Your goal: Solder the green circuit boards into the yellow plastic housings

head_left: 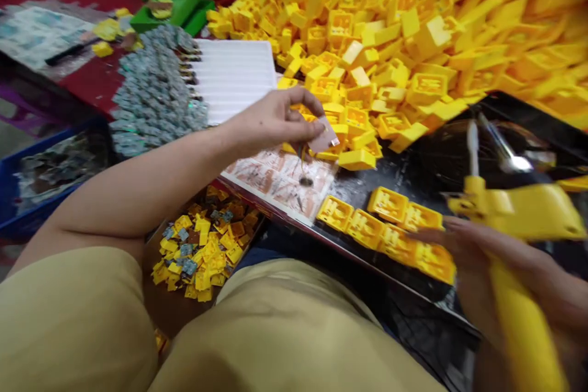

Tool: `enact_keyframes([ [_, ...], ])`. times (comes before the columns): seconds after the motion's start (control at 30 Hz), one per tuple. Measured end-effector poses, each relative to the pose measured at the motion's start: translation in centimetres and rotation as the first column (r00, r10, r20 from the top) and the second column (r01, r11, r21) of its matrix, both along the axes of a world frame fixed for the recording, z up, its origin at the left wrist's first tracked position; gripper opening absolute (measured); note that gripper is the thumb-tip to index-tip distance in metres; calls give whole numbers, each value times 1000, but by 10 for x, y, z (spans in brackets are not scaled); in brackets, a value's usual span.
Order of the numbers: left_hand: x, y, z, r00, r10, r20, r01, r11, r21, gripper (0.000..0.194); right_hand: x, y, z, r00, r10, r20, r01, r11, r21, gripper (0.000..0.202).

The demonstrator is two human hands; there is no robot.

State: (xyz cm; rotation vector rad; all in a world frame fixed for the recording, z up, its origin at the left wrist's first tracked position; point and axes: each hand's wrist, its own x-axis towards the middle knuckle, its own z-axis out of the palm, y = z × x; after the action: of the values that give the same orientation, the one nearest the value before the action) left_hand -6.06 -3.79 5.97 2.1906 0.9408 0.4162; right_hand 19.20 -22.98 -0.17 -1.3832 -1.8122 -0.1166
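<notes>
My left hand (294, 119) pinches a small pale board (324, 136) with thin wires hanging from it, above a patterned mat (280, 180). A small dark round part (305, 182) is at the wires' lower end. At the right, my right hand (496, 263), blurred, is wrapped round the handle of a yellow glue gun (528, 211), whose nozzle points up. Its outstretched finger reaches the nearest of several yellow open cases (365, 228), which stand in two rows at the table's front edge.
A big heap of yellow cases (367, 30) covers the back right. Left of it are a white ridged tray (239, 73), a pile of grey parts (158, 92) and green trays (169, 6). Below the edge is a box of yellow and grey pieces (202, 251); a blue crate (50, 177) stands left.
</notes>
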Motion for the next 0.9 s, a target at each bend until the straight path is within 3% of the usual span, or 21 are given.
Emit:
enact_keyframes([
  [0.07,31,-29,-17,989,-99,112,129,944,-304,30,-10,-4,5,1000,19,12,-18,997,-73,38],
  [0.1,42,-43,-25,977,-110,184,186,862,-471,28,-15,-3,7,998,52,28,-50,996,-70,39],
  [0.17,52,-63,-39,951,-35,308,267,599,-755,28,-20,2,9,996,73,52,-74,997,12,41],
  [0.23,49,-75,-48,922,95,374,322,345,-882,34,-21,6,9,999,53,13,-54,991,122,43],
  [0.27,44,-79,-51,905,145,400,352,274,-895,37,-20,6,8,999,38,-30,-33,987,157,43],
  [0.3,38,-81,-53,885,171,432,385,253,-888,40,-19,6,7,997,25,-77,-12,986,166,42],
  [0.33,32,-84,-54,867,168,468,414,279,-866,44,-19,5,6,993,16,-120,3,988,156,40],
  [0.37,27,-86,-55,854,147,500,429,347,-834,46,-19,3,4,986,13,-164,8,992,122,37],
  [0.43,22,-93,-56,852,93,516,374,581,-723,47,-21,-2,-1,964,12,-267,-2,999,37,35],
  [0.5,25,-101,-58,861,66,505,216,850,-480,42,-25,-6,-6,927,14,-376,-25,999,-26,35],
  [0.53,28,-105,-59,855,63,515,129,935,-330,37,-27,-7,-7,906,17,-422,-38,998,-42,35],
  [0.57,32,-108,-61,840,64,540,53,979,-197,31,-30,-8,-9,887,20,-461,-48,998,-49,36],
  [0.63,39,-113,-63,789,86,608,-38,995,-92,20,-34,-9,-11,854,23,-520,-57,997,-50,37],
  [0.7,42,-114,-64,740,174,650,-27,973,-230,18,-37,-9,-12,825,10,-565,-42,998,-44,37],
  [0.8,39,-111,-64,684,313,659,105,852,-513,32,-37,-9,-13,811,-26,-584,7,999,-35,36],
  [0.9,37,-109,-65,627,418,658,167,753,-637,41,-38,-9,-15,799,-30,-600,14,999,-31,34],
])
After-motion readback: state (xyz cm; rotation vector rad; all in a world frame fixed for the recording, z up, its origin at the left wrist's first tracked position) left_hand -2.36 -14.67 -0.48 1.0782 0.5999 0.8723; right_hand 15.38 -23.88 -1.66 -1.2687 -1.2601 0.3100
